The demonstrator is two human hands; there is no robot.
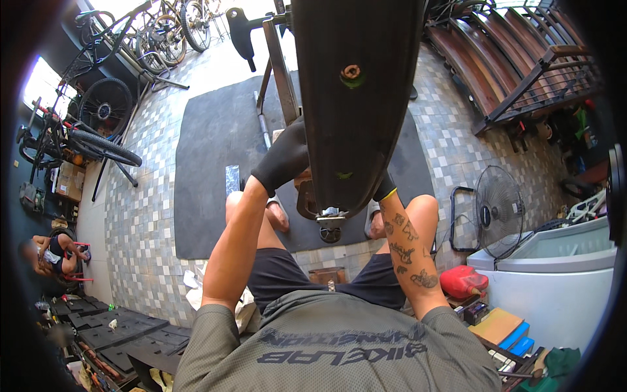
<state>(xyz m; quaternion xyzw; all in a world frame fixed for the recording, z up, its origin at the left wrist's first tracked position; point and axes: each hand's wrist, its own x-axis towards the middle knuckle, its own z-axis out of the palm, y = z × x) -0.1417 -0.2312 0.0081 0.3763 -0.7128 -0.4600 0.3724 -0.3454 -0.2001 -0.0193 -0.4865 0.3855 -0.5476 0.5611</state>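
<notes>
A long, broad black piece (356,98) stands close before me and narrows toward its lower end. One hole with an orange-brown rim and a small green mark show on its face. Below that end is a black round fitting (330,230) with a bright metal part above it. My left hand (286,160), in a black glove, reaches in at the piece's left edge; its fingers are hidden behind it. Behind the right edge is my right hand (385,187), also gloved, with a yellow cuff edge. Only its wrist side shows, so its grip cannot be made out.
Beyond my left hand rises a metal stand (279,72) with a black lever (241,36). A dark mat (215,144) covers the tiled floor. Bicycles (104,117) stand left; a fan (499,209), a white chest freezer (548,281) and a red container (462,281) are right. Another person (62,251) sits far left.
</notes>
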